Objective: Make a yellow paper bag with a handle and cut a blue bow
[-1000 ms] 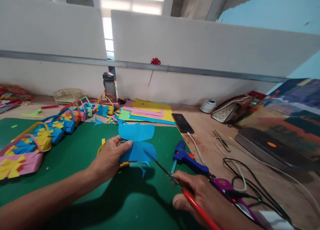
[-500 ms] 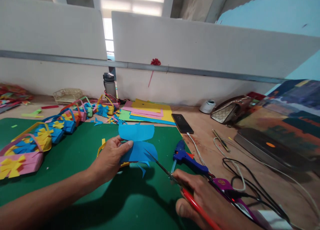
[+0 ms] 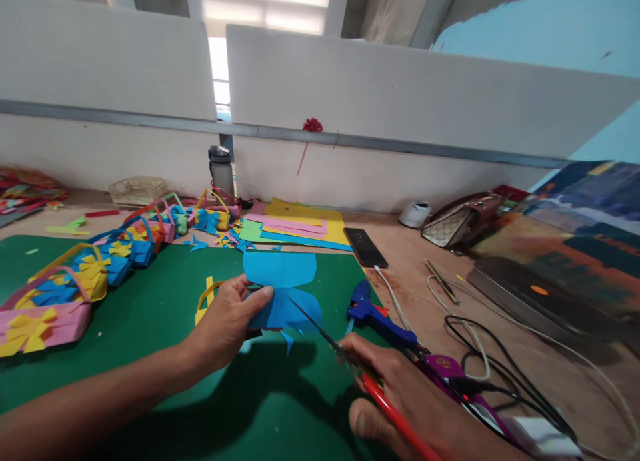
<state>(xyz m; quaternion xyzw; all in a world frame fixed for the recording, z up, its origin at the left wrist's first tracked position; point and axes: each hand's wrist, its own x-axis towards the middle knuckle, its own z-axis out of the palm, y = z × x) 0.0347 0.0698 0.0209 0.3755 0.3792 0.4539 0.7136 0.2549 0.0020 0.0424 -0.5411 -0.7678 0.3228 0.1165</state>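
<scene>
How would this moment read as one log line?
left hand: holds blue paper | right hand: holds red-handled scissors, pointed toward paper | nearby: glue gun, green mat

The blue paper point(image 3: 280, 269) looks matt, the red scissor handles point(image 3: 399, 417) smooth plastic.

The left hand point(image 3: 225, 321) pinches blue paper point(image 3: 280, 271) over a green mat point(image 3: 150, 287); the right hand point(image 3: 400, 381) holds red-handled scissors point(image 3: 389, 406) overlapping the paper's lower part. Flower-trimmed paper baskets point(image 3: 70, 322) line the left; a blue glue gun point(image 3: 367, 306) and a smartphone point(image 3: 365, 247) lie to the right.
</scene>
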